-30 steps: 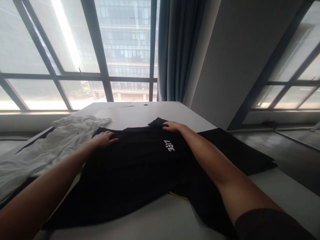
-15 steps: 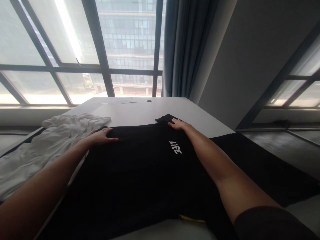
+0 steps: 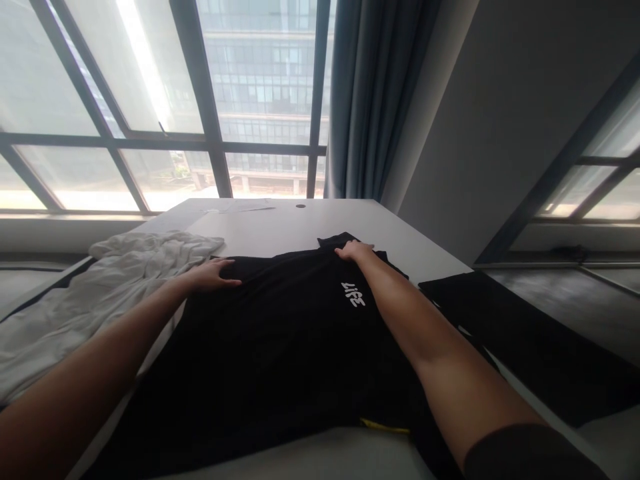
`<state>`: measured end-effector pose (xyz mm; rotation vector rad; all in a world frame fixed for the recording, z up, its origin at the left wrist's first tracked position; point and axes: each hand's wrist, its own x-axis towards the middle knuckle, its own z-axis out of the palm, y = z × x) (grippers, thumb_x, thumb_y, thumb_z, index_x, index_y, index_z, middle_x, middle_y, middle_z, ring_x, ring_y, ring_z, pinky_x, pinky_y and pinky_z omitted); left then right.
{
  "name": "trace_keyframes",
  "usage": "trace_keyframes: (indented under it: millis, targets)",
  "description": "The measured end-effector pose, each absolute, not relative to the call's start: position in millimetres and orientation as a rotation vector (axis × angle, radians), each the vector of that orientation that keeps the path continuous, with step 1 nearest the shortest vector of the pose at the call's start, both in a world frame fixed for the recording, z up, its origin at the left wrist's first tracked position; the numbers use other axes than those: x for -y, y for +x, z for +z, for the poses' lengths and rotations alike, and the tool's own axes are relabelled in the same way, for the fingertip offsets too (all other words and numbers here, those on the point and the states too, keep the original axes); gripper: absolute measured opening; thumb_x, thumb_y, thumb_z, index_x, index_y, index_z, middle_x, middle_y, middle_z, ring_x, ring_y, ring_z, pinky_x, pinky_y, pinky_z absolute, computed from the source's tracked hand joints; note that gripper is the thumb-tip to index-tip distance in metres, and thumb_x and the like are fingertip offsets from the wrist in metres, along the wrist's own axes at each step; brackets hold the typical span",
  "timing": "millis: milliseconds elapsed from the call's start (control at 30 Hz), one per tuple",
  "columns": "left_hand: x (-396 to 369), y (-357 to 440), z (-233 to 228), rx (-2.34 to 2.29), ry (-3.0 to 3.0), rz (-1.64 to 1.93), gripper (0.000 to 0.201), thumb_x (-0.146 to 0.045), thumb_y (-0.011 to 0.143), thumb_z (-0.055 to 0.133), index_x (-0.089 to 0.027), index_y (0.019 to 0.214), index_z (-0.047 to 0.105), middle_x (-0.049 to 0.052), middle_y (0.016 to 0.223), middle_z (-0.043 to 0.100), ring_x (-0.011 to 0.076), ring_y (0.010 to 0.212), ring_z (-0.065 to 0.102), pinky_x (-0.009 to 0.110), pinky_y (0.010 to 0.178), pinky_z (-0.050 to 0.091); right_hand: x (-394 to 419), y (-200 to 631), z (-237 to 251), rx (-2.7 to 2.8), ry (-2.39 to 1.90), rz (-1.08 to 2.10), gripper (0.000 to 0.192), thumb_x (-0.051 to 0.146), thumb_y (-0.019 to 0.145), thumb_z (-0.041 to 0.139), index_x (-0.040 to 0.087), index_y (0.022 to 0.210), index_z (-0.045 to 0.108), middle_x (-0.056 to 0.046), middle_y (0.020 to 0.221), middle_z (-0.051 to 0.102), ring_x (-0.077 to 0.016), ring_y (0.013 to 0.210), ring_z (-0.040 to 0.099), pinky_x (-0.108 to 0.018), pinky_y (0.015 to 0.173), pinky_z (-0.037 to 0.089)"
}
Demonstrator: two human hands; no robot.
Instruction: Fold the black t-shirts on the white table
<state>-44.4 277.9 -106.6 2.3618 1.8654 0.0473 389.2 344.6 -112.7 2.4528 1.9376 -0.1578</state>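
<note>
Both palms were flat and open on the far edge of the black T-shirt [image 3: 280, 333], nothing pinched. The left hand [image 3: 213, 275] pressed the far-left corner, fingers spread toward 2 o'clock. The right hand [image 3: 354, 251] sat on the far-right corner, just past the white lettering [image 3: 353, 294].

Change over the last second: the shirt's far edge had moved away from the person, up the white table [image 3: 280, 223], and the cloth between the hands lay flatter. The right hand had crept outward toward 1 o'clock, taking the small raised flap [image 3: 334, 240] with it. A yellow tag [image 3: 384, 427] at the near hem showed closer to 6 o'clock than before. My read: the hands were spreading and smoothing the shirt, not lifting it.

The shirt lay across the middle of the table, its near hem toward the person.

Around it:
- A crumpled white garment [image 3: 100, 287] at 10 o'clock, touching or just beside the shirt's left edge by the left wrist. It crowds that side.
- Another black cloth [image 3: 525, 340] at 3 o'clock, hanging off the table's right side, apart from the shirt.
- A sheet of paper [image 3: 240, 206] and a small dark dot [image 3: 301, 206] at the far edge, at 12 o'clock, well clear.
- A blue curtain [image 3: 370, 100] and windows [image 3: 150, 100] beyond.
</note>
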Motion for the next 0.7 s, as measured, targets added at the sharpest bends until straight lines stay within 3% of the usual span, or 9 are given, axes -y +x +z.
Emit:
trace_keyframes:
  millis: [133, 300, 467, 700]
  targets:
    - [-276.0, -24.3, -97.9, -1.732, 2.345, -0.035, 0.096, -0.078, 0.077, 0.049, -0.022, 0.154, 0.040, 0.011, 0.160, 0.037, 0.0340, 0.144, 0.039, 0.040, 0.116, 0.035, -334.5, 372.6, -112.9, -2.124, 2.242, -0.299, 0.077, 0.070, 0.094, 0.039, 0.031, 0.159, 0.026, -0.010, 0.167, 0.017, -0.0385, 0.151, 0.017, -0.063, 0.117, 0.017]
    - [-293.3, -14.0, -102.8, -1.861, 2.290, -0.110, 0.100, -0.079, 0.082, 0.039, -0.017, 0.159, 0.029, 0.016, 0.165, 0.021, 0.0384, 0.150, 0.023, 0.052, 0.119, 0.026, -342.0, 375.3, -115.4, -2.095, 2.206, -0.498, 0.083, 0.080, 0.090, 0.029, 0.037, 0.160, 0.016, -0.002, 0.169, 0.002, -0.0392, 0.153, -0.002, -0.070, 0.115, 0.008]
    - [-318.7, -12.1, -116.9, -1.939, 2.310, -0.023, 0.092, -0.078, 0.087, 0.028, -0.021, 0.159, 0.027, 0.015, 0.166, 0.021, 0.0398, 0.152, 0.014, 0.067, 0.116, 0.018, -358.5, 389.5, -120.5, -2.130, 2.278, -0.464, 0.081, 0.078, 0.092, 0.020, 0.034, 0.161, 0.016, -0.003, 0.169, 0.002, -0.0352, 0.153, -0.004, -0.067, 0.117, 0.001]
    - [-301.0, -17.0, -116.3, -1.914, 2.430, 0.077, 0.078, -0.065, 0.095, 0.021, -0.022, 0.161, 0.021, 0.010, 0.168, 0.013, 0.0328, 0.154, 0.007, 0.067, 0.118, 0.009, -329.6, 421.0, -115.1, -2.277, 2.230, -0.342, 0.079, 0.070, 0.097, 0.022, 0.024, 0.161, 0.017, -0.008, 0.168, 0.009, -0.0274, 0.154, 0.007, -0.054, 0.123, 0.005]
